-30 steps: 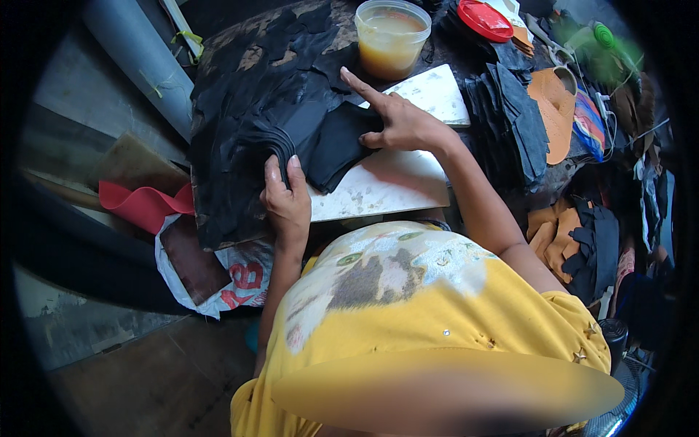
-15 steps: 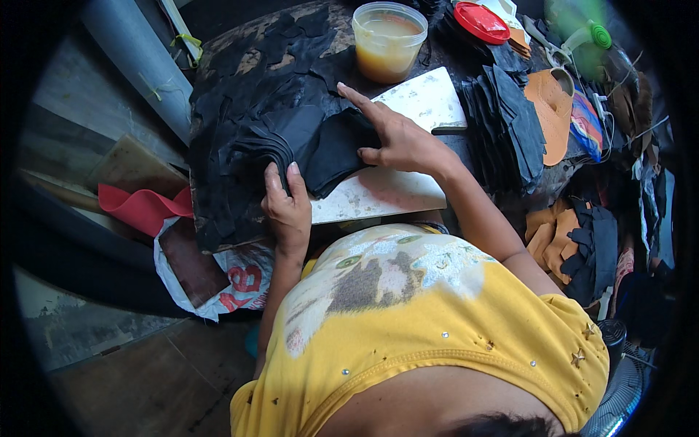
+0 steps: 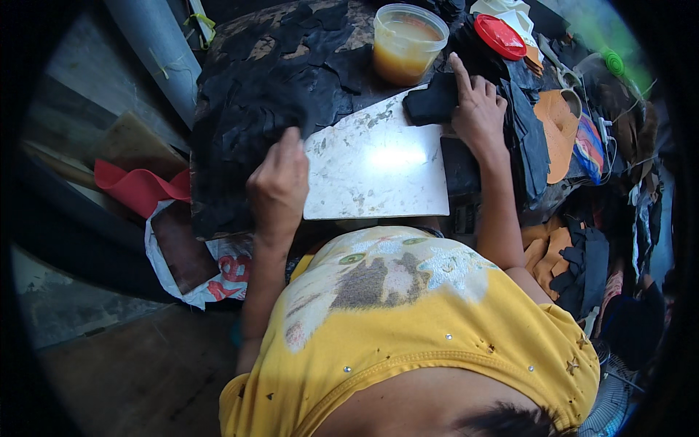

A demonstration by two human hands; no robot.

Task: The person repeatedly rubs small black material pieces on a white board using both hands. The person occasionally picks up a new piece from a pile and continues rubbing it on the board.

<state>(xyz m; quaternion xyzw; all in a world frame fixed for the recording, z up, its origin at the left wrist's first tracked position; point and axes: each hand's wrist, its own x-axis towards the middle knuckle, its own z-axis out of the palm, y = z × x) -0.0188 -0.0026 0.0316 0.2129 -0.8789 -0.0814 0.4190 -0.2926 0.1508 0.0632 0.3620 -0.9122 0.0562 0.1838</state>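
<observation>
While the person's yellow shirt fills the lower middle of the frame, both bare forearms rise from it toward the cluttered surface above. Left of centre, the left hand is curled into a loose fist at the edge of a heap of black cut pieces; its fingertips seem pinched on the nearest black piece, though the knuckles hide the grip and I cannot tell how firmly it holds. Just right of that hand lies a white scuffed board, flat on the surface at the frame's centre. At the lower left, below the heap, a red folded sheet and a white printed bag hang off the surface edge.

Farther up and right, the right hand lies palm down with fingers spread, the index stretched upward, pressing on a small black folded piece at the board's upper right corner; the grip is flat and open, closed round nothing. Right of that hand sit a stack of dark pieces and a tan leather piece. At the top of the frame stands a clear tub of amber liquid, and right of it a red lid.
</observation>
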